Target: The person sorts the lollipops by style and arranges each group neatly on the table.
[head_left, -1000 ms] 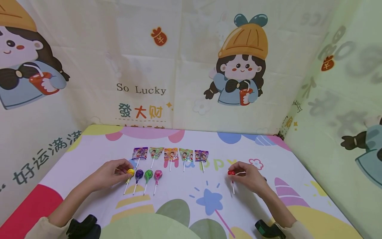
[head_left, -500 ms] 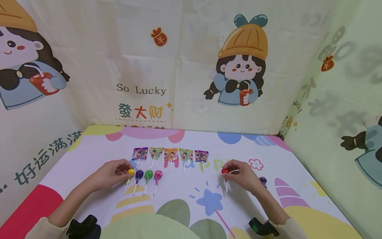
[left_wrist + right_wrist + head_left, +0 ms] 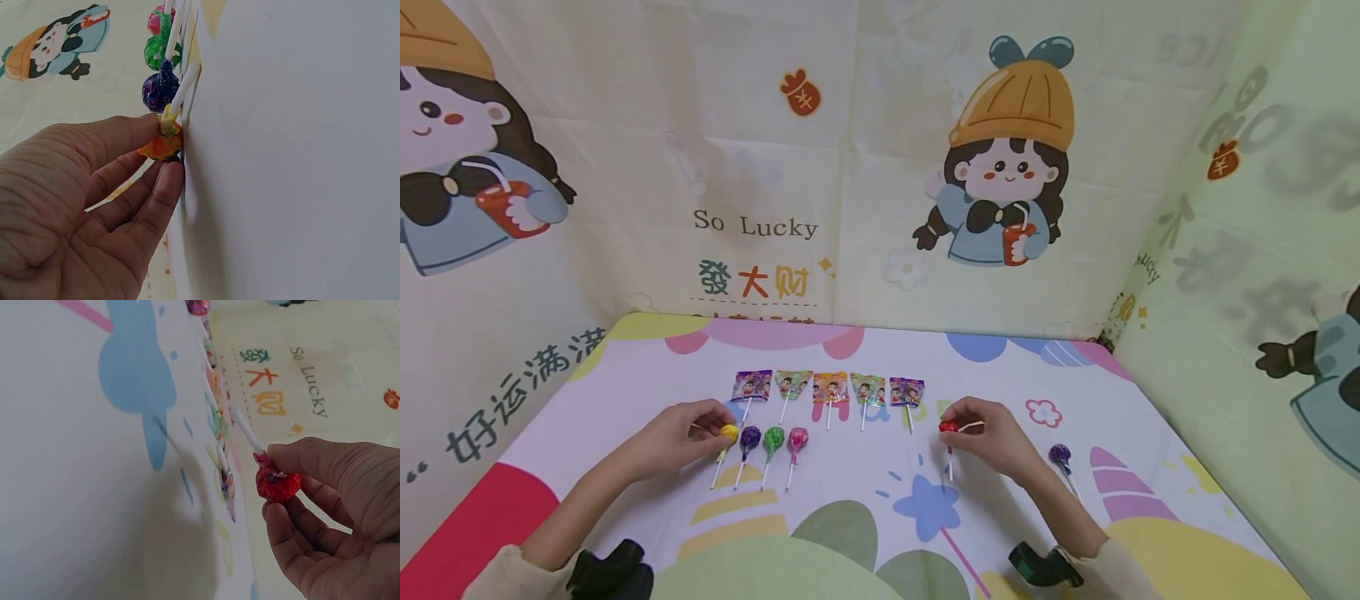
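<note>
My left hand pinches the head of a yellow lollipop between thumb and fingers, at the left end of the near row. Beside it lie a dark purple lollipop, a green lollipop and a pink lollipop, sticks towards me. Over the table on the right, my right hand grips a red lollipop by its wrapped head, the white stick pointing away from the fingers. In the right wrist view the red lollipop appears held above the table surface.
A far row of several flat lollipops in printed wrappers lies behind the near row. Another purple lollipop lies to the right, beyond my right forearm. Printed cloth walls rise behind the patterned table.
My right hand has moved left with the red lollipop, uncovering the purple lollipop on the right. My left hand has stayed in place on the yellow lollipop.
</note>
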Demonstrator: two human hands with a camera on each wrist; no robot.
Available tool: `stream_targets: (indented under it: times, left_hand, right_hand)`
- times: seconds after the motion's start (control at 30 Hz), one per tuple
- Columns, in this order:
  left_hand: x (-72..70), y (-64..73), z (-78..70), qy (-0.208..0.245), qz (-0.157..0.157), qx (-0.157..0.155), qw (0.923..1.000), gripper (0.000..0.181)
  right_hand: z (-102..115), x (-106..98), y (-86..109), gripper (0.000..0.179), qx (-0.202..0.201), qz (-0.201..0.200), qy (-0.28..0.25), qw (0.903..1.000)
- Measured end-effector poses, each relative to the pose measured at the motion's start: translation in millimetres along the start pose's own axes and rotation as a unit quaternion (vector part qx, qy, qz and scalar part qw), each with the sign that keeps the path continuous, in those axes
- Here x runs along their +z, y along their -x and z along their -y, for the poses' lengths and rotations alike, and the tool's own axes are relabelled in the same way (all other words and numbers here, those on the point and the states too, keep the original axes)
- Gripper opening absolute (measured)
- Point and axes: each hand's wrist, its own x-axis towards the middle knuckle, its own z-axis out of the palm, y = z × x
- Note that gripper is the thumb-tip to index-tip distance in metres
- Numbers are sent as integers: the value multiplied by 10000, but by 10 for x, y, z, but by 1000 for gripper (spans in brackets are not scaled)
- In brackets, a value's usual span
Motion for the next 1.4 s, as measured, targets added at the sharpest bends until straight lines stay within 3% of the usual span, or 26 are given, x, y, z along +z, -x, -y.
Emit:
stream_targets:
  times: [1.4]
  left_hand:
    - [4,-11,9,50,28,-44,10000,21]
  right_hand:
    - [341,478,-209,19,-355,395,-115,9985]
